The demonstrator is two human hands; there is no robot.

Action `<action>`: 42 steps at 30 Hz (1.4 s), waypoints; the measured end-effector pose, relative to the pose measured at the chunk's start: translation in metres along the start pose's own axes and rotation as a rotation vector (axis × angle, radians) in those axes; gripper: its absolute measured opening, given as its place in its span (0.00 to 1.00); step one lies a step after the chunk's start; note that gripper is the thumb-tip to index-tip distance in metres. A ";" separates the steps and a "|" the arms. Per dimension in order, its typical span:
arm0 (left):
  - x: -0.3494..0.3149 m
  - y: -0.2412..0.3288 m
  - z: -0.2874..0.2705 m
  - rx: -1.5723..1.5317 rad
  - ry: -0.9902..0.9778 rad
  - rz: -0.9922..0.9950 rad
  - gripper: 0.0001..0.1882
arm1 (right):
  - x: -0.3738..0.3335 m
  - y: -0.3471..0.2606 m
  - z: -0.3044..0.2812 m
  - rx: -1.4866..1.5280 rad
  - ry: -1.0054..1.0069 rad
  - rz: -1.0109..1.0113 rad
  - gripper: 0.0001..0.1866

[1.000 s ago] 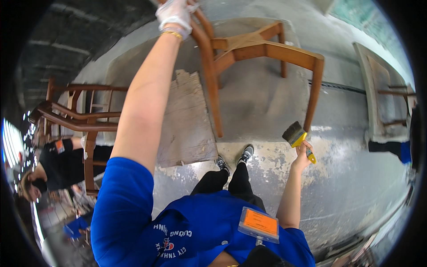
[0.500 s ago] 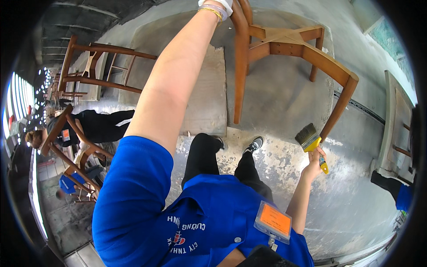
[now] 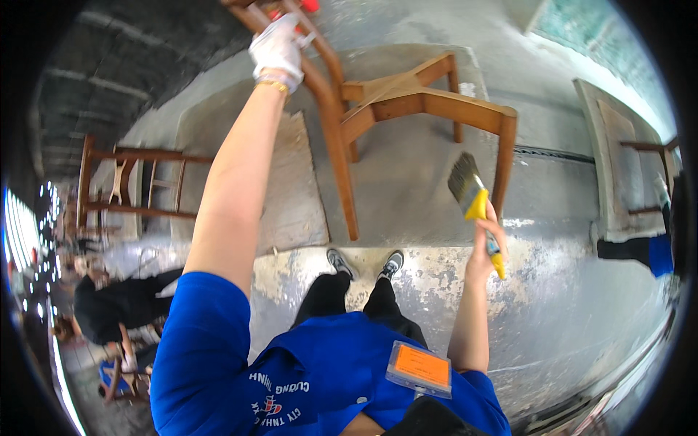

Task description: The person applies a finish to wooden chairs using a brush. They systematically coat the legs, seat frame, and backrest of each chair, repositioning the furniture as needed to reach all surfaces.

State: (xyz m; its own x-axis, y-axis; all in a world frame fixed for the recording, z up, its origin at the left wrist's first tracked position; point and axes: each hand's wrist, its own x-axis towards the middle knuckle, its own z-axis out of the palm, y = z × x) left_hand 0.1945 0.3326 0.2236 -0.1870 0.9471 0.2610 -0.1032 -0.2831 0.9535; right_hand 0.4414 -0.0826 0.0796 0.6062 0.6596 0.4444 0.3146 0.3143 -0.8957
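A brown wooden chair frame [image 3: 396, 107] without a seat pad stands in front of me, its crossed seat rails bare. My left hand [image 3: 278, 51], in a white glove, is closed round the upper part of its back at the far left. In my bare right hand [image 3: 486, 251] is a wide paintbrush [image 3: 477, 205] with a yellow handle and dark bristles. The bristles point up and away from me, close to the chair's near right leg in the view. Whether they touch the wood I cannot tell.
A worn board [image 3: 291, 196] lies on the floor left of the chair. Another wooden chair frame [image 3: 145, 156] stands further left. A co-worker in black [image 3: 120, 305] bends at the lower left. At the right are a panel [image 3: 611, 160] and another person's blue sleeve [image 3: 660, 256].
My gloved left hand has come fully into view on the chair back. The chair appears further left and lower. The paintbrush has shifted left and its bristles point more upward.
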 end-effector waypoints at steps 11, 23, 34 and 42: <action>0.016 0.003 0.017 0.084 -0.049 -0.044 0.15 | 0.080 0.060 0.131 -0.592 0.229 -0.463 0.09; 0.029 0.004 0.025 0.049 -0.064 -0.138 0.14 | 0.094 0.062 0.161 -0.087 0.154 -0.151 0.08; 0.037 -0.008 0.019 -0.097 -0.216 -0.127 0.11 | 0.137 -0.033 0.202 0.071 -0.407 -0.401 0.09; 0.038 -0.011 0.024 -0.350 -0.202 -0.302 0.05 | -0.046 0.021 0.154 -0.699 -1.152 -0.572 0.09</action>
State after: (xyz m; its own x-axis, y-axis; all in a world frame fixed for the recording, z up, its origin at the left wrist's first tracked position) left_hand 0.2116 0.3757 0.2270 0.0911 0.9951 0.0384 -0.4509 0.0069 0.8925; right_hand 0.3075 -0.0011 0.0374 -0.5217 0.8362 0.1691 0.7929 0.5484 -0.2657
